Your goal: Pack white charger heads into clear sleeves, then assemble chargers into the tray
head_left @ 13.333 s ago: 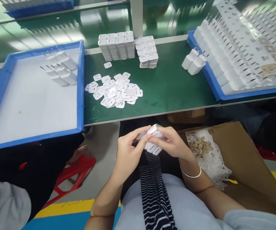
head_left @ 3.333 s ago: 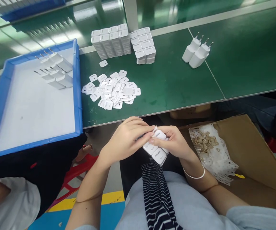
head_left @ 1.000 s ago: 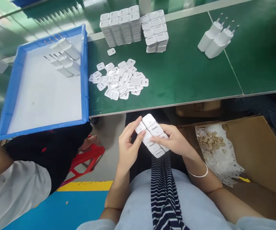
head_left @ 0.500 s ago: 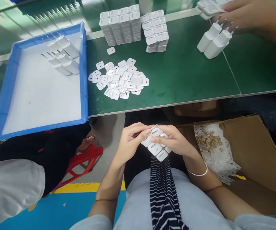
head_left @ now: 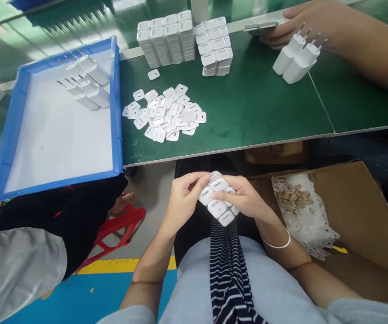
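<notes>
Over my lap is a sheet of joined white rounded-square plastic plates (head_left: 217,209), printed with small dark lettering. My right hand (head_left: 243,194) is closed on its right side, the thumb pressed on top. At the sheet's far left corner, my left hand (head_left: 187,194) pinches a plate (head_left: 215,175) between thumb and fingers. That plate lies nearly level with the others; whether it is still joined to them is hidden by the fingers. Beyond my hands, a loose pile of single white plates (head_left: 167,112) lies on the green table (head_left: 241,108).
Two stacks of plate sheets (head_left: 167,42) stand at the back. White plug adapters stand in a blue tray (head_left: 118,135) at left and as a pair (head_left: 296,63) at right. A co-worker's hand (head_left: 311,22) holds sheets there. A cardboard box (head_left: 365,216) sits right of my lap.
The plate at the sheet's far corner, tilted up before, now lies flatter under my left fingers. The co-worker's hand has moved left and its sheets are now seen edge-on.
</notes>
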The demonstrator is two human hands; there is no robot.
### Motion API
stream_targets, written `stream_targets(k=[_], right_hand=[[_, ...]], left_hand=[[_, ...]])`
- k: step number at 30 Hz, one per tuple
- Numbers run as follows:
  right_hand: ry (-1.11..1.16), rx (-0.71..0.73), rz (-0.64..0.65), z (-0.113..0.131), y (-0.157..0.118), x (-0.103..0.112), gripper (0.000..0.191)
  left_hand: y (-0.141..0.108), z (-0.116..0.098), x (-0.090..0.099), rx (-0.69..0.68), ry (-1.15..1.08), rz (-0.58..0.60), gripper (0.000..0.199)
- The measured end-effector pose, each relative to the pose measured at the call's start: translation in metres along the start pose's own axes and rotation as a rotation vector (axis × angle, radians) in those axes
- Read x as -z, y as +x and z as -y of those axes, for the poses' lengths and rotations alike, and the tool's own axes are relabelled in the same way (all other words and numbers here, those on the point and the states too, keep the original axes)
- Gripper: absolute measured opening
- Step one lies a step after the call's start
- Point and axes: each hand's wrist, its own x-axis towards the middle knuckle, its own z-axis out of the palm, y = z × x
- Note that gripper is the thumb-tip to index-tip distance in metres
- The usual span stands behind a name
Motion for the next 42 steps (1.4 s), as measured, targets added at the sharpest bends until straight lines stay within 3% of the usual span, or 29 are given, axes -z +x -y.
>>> stream_targets(k=[5, 15, 22, 24, 27, 28, 30, 32, 37, 39, 42], right_hand=[[0.09, -0.02, 0.018, 0.003, -0.003, 0.002, 0.017], [0.257, -0.051, -0.011, 0.006, -0.001, 0.011, 0.022], [0.338, -0.061, 0.014, 0.003, -0.006, 0.025, 0.022], [0.333, -0.058, 0.017, 0.001, -0.012, 0.031, 0.021], [0.322, -0.035, -0.067, -0.001, -0.021, 0.039, 0.019], [0.323, -0.023, -0.111, -0.002, -0.022, 0.04, 0.019], [0.331, -0.007, -0.154, -0.001, -0.02, 0.04, 0.022], [0.345, -0.005, -0.132, 0.0, -0.016, 0.038, 0.024], [0.392, -0.02, -0.109, -0.001, -0.006, 0.033, 0.026], [0.408, -0.017, -0.117, -0.002, -0.004, 0.032, 0.028], [0.398, 0.003, -0.117, -0.001, 0.001, 0.032, 0.028]], left_hand=[[0.006, -0.006, 0.01, -0.256, 0.394, 0.07, 0.022], [0.028, -0.035, 0.027, -0.539, 0.654, -0.014, 0.022], [0.056, -0.04, 0.037, -0.623, 0.729, 0.154, 0.02], [0.07, -0.042, 0.051, -0.628, 0.839, 0.042, 0.02], [0.095, -0.046, 0.074, -0.493, 1.144, -0.346, 0.024], [0.104, -0.048, 0.079, -0.429, 1.256, -0.416, 0.026], [0.118, -0.051, 0.08, -0.334, 1.434, -0.414, 0.026], [0.129, -0.053, 0.072, -0.294, 1.514, -0.325, 0.024], [0.145, -0.056, 0.056, -0.244, 1.486, -0.197, 0.026], [0.144, -0.059, 0.055, -0.26, 1.405, -0.231, 0.032], [0.123, -0.065, 0.049, -0.434, 1.135, -0.349, 0.032]])
